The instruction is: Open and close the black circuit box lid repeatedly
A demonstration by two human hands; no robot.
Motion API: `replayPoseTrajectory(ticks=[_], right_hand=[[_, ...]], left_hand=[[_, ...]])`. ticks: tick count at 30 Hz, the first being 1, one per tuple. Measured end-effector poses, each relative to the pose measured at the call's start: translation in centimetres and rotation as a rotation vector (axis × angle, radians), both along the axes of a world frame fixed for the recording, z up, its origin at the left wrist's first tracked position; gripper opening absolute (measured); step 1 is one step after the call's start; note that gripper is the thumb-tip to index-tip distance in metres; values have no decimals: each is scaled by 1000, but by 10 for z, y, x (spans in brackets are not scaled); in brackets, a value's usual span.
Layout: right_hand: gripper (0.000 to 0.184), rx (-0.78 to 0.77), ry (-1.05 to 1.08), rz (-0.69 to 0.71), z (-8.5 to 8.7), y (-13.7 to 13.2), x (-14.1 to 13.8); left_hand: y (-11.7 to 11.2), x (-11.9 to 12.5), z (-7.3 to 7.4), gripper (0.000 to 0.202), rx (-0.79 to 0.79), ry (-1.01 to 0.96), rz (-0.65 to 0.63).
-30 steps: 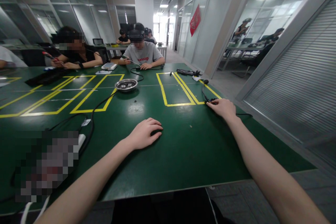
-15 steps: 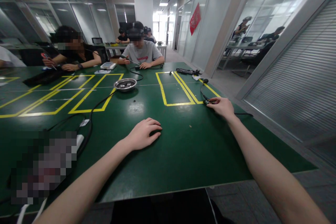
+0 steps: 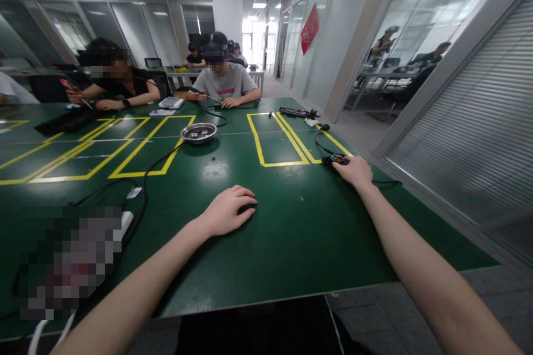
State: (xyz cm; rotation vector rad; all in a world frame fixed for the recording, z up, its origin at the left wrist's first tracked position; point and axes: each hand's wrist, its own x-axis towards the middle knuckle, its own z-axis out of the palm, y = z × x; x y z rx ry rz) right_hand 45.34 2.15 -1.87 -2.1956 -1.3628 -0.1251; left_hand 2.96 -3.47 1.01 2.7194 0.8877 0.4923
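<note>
My left hand [image 3: 229,209] rests palm down on the green table [image 3: 287,255], its fingers loosely curved and the thumb apart, with nothing visible in it. Farther off, near the table's right edge, my right hand [image 3: 353,171] has its fingers closed on a small dark device with exposed wires or parts on top [image 3: 333,161]. A short black cable [image 3: 321,144] runs from that device to a round black end. The fingers cover the device's right side, so its exact kind does not show.
A metal bowl [image 3: 199,133] with several shiny metal pieces stands mid-table. Yellow tape [image 3: 259,144] marks rectangles. A folded black tripod-like object [image 3: 297,113] lies at the back. A black cable [image 3: 145,169] crosses the left side. Two people work across the table.
The device in my right hand has turned, so more of its top shows, and its cable has shifted slightly. My left hand stays in place.
</note>
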Motion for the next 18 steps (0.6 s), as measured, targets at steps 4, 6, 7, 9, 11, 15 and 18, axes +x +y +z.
replayPoseTrajectory(ticks=[4, 6, 7, 9, 11, 15, 18], right_hand=[[42, -99, -36, 3, 3, 0, -10], [44, -155, -26, 81, 7, -3, -23], [44, -180, -13, 141, 10, -5, -32], [40, -186, 11, 330, 14, -13, -58], [35, -137, 6, 582, 16, -25, -92], [27, -97, 17, 1186, 18, -57, -160], [23, -64, -27, 1288, 17, -77, -190]], left_hand=[[0, 0, -1, 23, 8, -13, -5], [1, -1, -2, 23, 11, -17, -5], [1, -1, -3, 23, 9, -16, -7], [2, -2, -3, 25, 3, -19, -16], [2, -2, -1, 30, 6, -47, -19], [-2, -3, 6, 49, 18, -150, -47], [-6, -1, 9, 39, -36, -137, -88]])
